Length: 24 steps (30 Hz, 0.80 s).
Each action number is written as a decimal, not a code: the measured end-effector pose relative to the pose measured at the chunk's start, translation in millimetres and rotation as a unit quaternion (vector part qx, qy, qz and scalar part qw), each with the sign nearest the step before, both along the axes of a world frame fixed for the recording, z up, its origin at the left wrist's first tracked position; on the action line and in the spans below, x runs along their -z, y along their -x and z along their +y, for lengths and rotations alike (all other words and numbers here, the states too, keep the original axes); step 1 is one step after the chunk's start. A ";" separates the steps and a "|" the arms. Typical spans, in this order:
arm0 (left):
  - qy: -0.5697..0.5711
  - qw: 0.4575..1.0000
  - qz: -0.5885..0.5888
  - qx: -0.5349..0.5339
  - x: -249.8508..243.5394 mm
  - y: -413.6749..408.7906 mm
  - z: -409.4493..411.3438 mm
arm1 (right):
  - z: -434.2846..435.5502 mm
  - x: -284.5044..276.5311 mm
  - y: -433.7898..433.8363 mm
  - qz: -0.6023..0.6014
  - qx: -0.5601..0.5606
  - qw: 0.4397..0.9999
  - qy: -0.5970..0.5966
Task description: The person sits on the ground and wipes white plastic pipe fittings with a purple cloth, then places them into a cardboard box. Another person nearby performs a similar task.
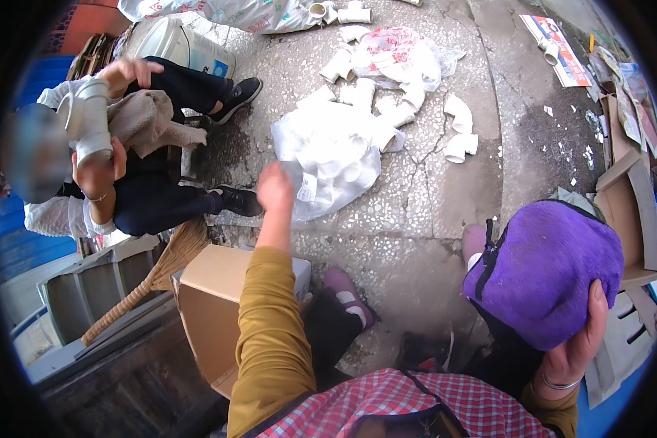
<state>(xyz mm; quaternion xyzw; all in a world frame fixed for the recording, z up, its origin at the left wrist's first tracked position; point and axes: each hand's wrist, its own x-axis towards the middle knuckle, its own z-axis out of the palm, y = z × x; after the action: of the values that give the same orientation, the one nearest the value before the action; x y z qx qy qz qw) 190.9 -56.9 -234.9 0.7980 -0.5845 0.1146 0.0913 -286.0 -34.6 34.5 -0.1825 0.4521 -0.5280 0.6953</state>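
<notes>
My left hand (pixel 276 187) reaches out over the near edge of a clear plastic bag (pixel 336 186) of white plastic pipe fittings; its fingers are blurred, and whether they grip the bag cannot be told. Held up at the right, a purple plush cloth item (pixel 553 268) with black trim rests in my right hand (pixel 580 328), the thumb on its side. Loose white pipe elbows (pixel 460 148) lie on the ground beyond the bag. A second plastic bag (pixel 397 52) with red print lies among more fittings.
At the left a seated person holds a large white pipe fitting (pixel 87 120) and a beige cloth (pixel 142 117). Near my left arm are an open cardboard box (pixel 213 323) and a straw broom (pixel 153 279). A white bucket (pixel 197 52) stands farther off; flattened cardboard (pixel 643 208) lines the right.
</notes>
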 end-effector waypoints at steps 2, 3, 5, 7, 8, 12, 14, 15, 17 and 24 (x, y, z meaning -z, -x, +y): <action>0.041 0.993 0.057 0.097 -24.9 54.9 -48.8 | 0.4 0.4 0.9 0.007 -0.014 1.000 -0.008; 0.044 0.987 0.032 0.151 -20.3 73.7 -69.1 | -1.0 0.1 0.7 0.014 -0.017 1.000 -0.010; -0.055 0.981 0.069 0.172 -16.0 118.2 -103.9 | -0.7 -0.4 -2.1 0.019 -0.017 1.000 -0.014; -0.078 0.976 -0.031 0.200 -5.1 150.7 -124.2 | -1.0 -1.1 -5.2 0.027 -0.018 0.999 -0.019; -0.084 0.972 -0.059 0.213 4.8 157.6 -131.6 | -0.3 -1.4 -6.9 0.028 -0.019 0.999 -0.022; -0.333 0.937 0.019 0.102 24.1 147.2 -142.1 | 2.7 0.3 -6.5 0.033 -0.024 0.999 -0.023; -0.313 0.939 0.044 0.139 30.7 122.8 -125.7 | 4.4 -0.4 -4.4 0.024 -0.032 0.999 -0.009; -0.304 0.937 0.055 0.161 24.3 112.4 -117.5 | 4.2 -1.6 -3.7 0.027 -0.031 0.999 -0.009; -0.358 0.925 0.047 0.122 3.5 98.8 -94.9 | 4.8 -4.4 -2.5 0.031 -0.030 0.999 -0.007; -0.102 0.891 0.414 -0.156 33.3 -12.1 3.3 | 3.9 -8.3 -13.6 0.035 -0.062 0.997 0.018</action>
<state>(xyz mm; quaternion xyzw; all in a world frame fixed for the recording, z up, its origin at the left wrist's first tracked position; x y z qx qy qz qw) 203.0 -53.5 -268.2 0.8589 -0.3707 -0.2737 0.2236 -272.4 -30.7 42.8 -0.2409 0.4544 -0.4848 0.7075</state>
